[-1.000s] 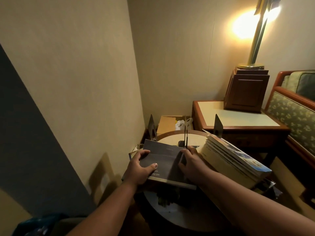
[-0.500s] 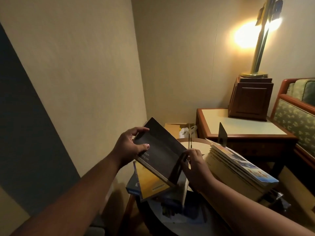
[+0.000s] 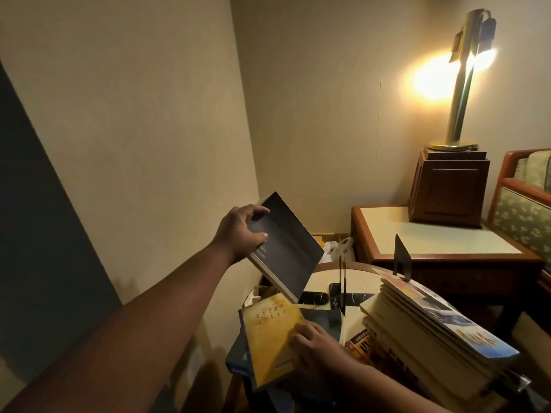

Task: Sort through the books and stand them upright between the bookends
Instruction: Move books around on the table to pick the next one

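Reaching up toward eleven o'clock on a long, nearly straight arm, the left hand (image 3: 241, 234) clamps thumb and curled fingers on the upper corner of a dark book (image 3: 286, 248), held tilted in the air above the round table (image 3: 325, 278). The right hand (image 3: 313, 341), low at six o'clock, lays loosely bent fingers on the cover of a yellow book (image 3: 271, 332) just below the dark one, without gripping it. A thin bookend (image 3: 343, 281) and a dark bookend (image 3: 402, 260) stand at one o'clock, with bare tabletop between them. A leaning stack of books (image 3: 432, 323) crowds the three o'clock side; the wall (image 3: 149, 144) closes in at nine.
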